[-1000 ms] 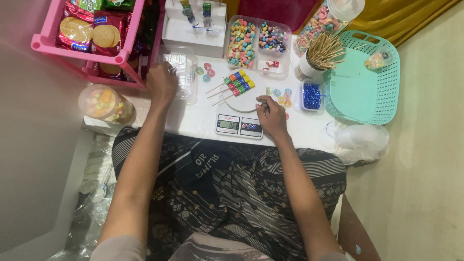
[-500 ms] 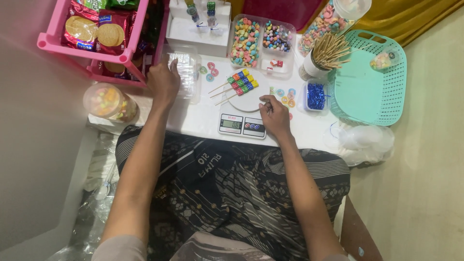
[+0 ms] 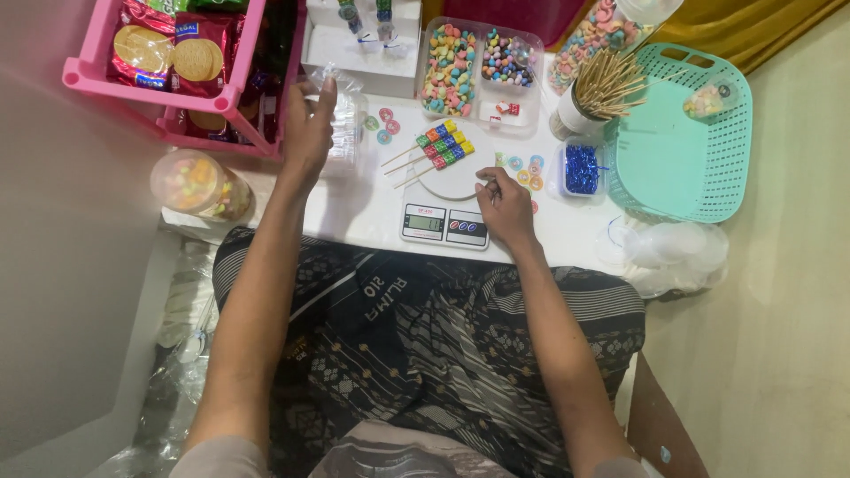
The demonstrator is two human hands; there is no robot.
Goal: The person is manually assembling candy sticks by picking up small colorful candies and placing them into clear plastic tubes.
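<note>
Little has moved: left hand (image 3: 308, 133) stays flat, open on clear plastic bags (image 3: 347, 124); right hand (image 3: 506, 205) rests loosely curled, empty, beside kitchen scale (image 3: 444, 223), candy skewers (image 3: 438, 148) ahead.

I am seeing my left hand (image 3: 308, 133) resting on the clear plastic bags (image 3: 347, 124), while my right hand (image 3: 506, 205) is touching the white scale (image 3: 445, 199) carrying candy skewers (image 3: 438, 147) on the counter (image 3: 363, 208).
</note>
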